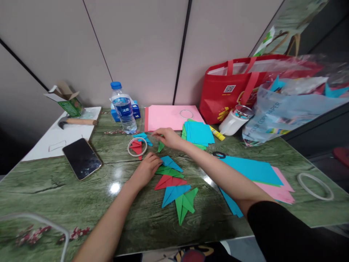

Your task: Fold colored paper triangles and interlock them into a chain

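Five folded paper pieces lie in a line on the worktop. The left hand is at the far blue one, the right hand beside a separate green folded piece; whether either's bent fingers grip paper, I cannot tell.

The right hand partly hides a small green folded paper.

Your single camera rides on your head, above and behind your hands, facing forward and down. It sits near enough that your arms start at the bottom edge, yet its view spans the tabletop around your hands and the wall beyond them.
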`<state>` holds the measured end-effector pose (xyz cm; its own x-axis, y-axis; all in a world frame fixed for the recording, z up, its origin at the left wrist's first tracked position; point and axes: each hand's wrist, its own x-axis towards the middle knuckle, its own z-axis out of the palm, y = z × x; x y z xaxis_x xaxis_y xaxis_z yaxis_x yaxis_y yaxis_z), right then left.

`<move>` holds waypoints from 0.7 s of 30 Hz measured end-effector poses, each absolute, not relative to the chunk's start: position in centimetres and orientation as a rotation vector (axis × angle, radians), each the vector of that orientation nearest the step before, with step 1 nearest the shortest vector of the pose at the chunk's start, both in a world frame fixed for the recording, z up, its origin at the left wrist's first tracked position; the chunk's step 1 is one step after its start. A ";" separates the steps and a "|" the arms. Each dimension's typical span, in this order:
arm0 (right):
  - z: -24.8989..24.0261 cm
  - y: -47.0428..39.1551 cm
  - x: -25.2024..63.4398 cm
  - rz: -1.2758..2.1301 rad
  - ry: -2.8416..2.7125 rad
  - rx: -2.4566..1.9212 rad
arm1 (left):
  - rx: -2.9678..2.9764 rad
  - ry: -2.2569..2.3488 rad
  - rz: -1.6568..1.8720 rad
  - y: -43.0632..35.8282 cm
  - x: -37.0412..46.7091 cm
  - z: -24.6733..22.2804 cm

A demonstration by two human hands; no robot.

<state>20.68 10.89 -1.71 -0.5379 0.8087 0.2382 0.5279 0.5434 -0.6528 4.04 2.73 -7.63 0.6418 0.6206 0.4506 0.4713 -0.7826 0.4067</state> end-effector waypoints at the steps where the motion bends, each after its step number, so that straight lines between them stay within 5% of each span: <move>1: -1.9 11.6 19.7 0.623 -2.332 -1.078 | 2.615 0.885 0.851 2.7 4.0 -7.6; 21: -2.5 14.8 15.1 0.309 -2.716 -1.286 | 2.731 1.012 0.694 2.2 3.8 -7.4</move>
<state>15.13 14.77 -2.51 -0.6318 0.7749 0.0212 0.7503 0.6182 -0.2342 3.80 2.25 -7.37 0.6657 0.6473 0.3712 0.5791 -0.7619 0.2900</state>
